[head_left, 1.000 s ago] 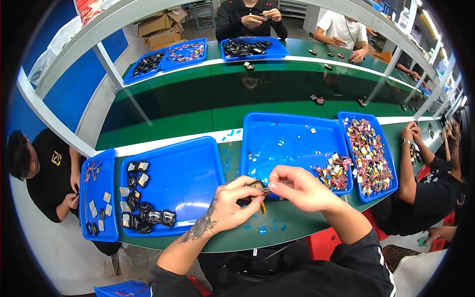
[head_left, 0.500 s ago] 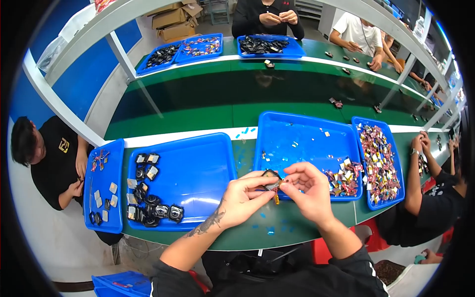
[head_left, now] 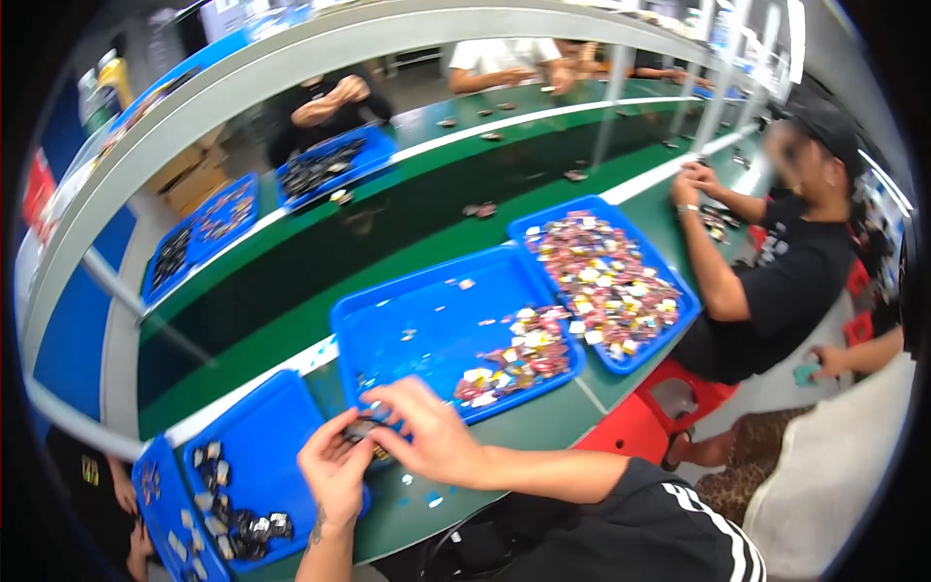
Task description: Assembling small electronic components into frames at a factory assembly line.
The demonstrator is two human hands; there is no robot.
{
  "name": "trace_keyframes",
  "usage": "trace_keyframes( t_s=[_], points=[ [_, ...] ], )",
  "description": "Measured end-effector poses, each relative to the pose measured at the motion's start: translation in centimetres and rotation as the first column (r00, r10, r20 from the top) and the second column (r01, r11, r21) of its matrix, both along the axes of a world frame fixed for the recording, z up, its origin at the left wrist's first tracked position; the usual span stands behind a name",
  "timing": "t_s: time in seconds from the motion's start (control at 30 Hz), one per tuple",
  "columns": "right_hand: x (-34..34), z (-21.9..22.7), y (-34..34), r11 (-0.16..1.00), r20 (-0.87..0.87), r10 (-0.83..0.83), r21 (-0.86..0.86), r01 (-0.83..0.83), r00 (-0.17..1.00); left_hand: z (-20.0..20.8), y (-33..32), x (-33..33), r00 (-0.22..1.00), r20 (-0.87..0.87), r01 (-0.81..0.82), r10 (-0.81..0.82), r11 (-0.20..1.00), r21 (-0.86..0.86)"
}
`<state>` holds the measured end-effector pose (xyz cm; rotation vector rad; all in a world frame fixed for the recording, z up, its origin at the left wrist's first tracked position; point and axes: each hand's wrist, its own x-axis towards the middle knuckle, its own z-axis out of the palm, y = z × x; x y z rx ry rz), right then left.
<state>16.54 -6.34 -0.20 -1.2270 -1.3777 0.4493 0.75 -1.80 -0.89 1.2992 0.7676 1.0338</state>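
Observation:
My left hand [head_left: 335, 468] pinches a small black casing [head_left: 359, 428] between thumb and fingers, above the table's front edge. My right hand [head_left: 427, 438] closes on the same casing from the other side, its fingertips at the upper edge. Fingers and blur hide most of the casing, though a bit of yellowish material shows beneath it. Just beyond the hands lies a blue tray [head_left: 441, 274] with a heap of small red, white and yellow electronic parts [head_left: 524, 354] at its right end. Left of my hands, another blue tray [head_left: 281, 412] carries several black casings [head_left: 254, 529].
A fuller blue tray of small parts [head_left: 606, 281] stands at the right, beside a seated co-worker [head_left: 776, 233]. A narrow blue tray [head_left: 165, 485] sits at the far left. Past a white rail runs a dark belt [head_left: 291, 291] carrying scattered pieces. A white frame bar [head_left: 339, 53] arches overhead.
The view has swung right and tilted, so the trays appear shifted left and slanted. Both hands stay together on the casing, and the right-hand co-worker shows more fully.

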Motion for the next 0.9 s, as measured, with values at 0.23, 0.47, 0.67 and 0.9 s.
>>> trace_keyframes(
  t_s=[0.23,0.47,0.67,0.9],
  points=[
    [1.5,0.1,0.6,0.982,-0.061,0.085,-0.161,-0.094,0.994,0.8,0.8,1.7,0.990,0.088,0.121,-0.113,0.987,-0.102],
    [1.1,2.8,5.5,0.933,0.052,0.262,-0.270,-0.239,0.964,1.8,0.5,-1.1,0.994,0.107,0.006,0.008,0.991,-0.134],
    [12.4,0.1,22.4,0.890,0.165,0.050,-0.455,0.031,0.985,2.5,4.4,-11.3,0.205,-0.794,0.070,0.572,0.801,0.595],
    [11.8,-3.6,27.5,0.795,0.526,0.018,-0.523,0.306,0.850,-2.4,5.5,-20.2,-0.125,-0.748,0.051,0.652,0.757,0.652]
  ],
)
